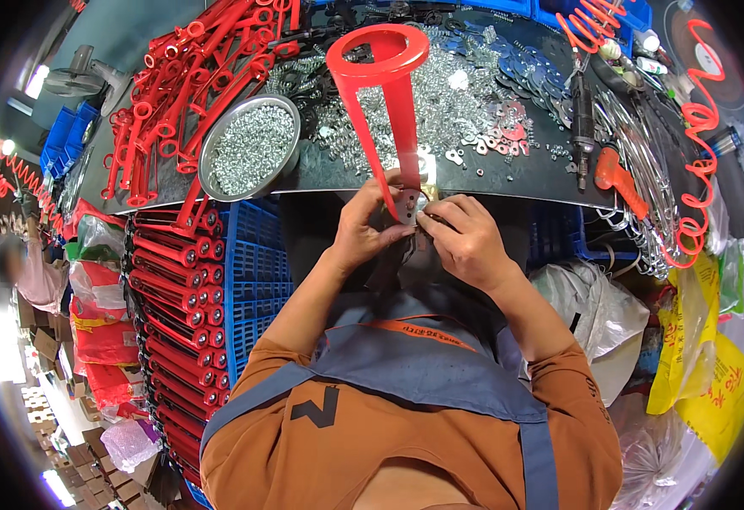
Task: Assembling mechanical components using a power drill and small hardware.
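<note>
A: Nearest first — what's w/ the hands?
B: Left hand [362, 228] is curled tight round the foot of the red handle part [386, 102], thumb on its front. Right hand [465, 240] is pinched narrow, fingertips [427, 219] pressed on a small metal plate [408, 206] at that same foot. Hands nearly touching, just off the bench edge.
A: And the red part itself?
B: Upright, long tapered shaft w/ a ring on top, running toward 12 o'clock over the dark bench [508, 174]. A bit of brass-coloured hardware shows by the plate; can't tell what exactly.
A: Further out?
B: At 10 o'clock of the hands, a round steel pan of small nuts [249, 146]. Beyond it, approx 11 o'clock, a heap of red handle parts [193, 76]. At 12–1 o'clock, loose silver hardware [457, 93] spread across the bench. At 3 o'clock, an orange-handled tool [617, 177]. Stacked red tubes [176, 289] in a blue crate at 8–9 o'clock.
</note>
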